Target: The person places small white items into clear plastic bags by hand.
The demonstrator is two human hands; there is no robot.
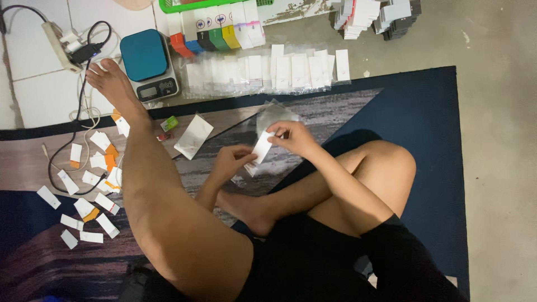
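Observation:
I sit on a mat with my left leg stretched out and my right leg folded. My left hand (232, 161) and my right hand (293, 137) together hold a small white paper slip (262, 146) above the mat, the left pinching its lower end, the right its upper end. A clear plastic bag (274, 114) lies just beyond my right hand. A flat silvery pouch (193, 135) rests on the mat to the left of my hands.
Several white and orange slips (92, 184) are scattered left of my leg. A teal-topped digital scale (148, 64) stands by my foot, next to a power strip (59, 45) with cables. Rows of clear sleeves (268, 70), coloured boxes (215, 33) and stacked packs (375, 17) lie ahead.

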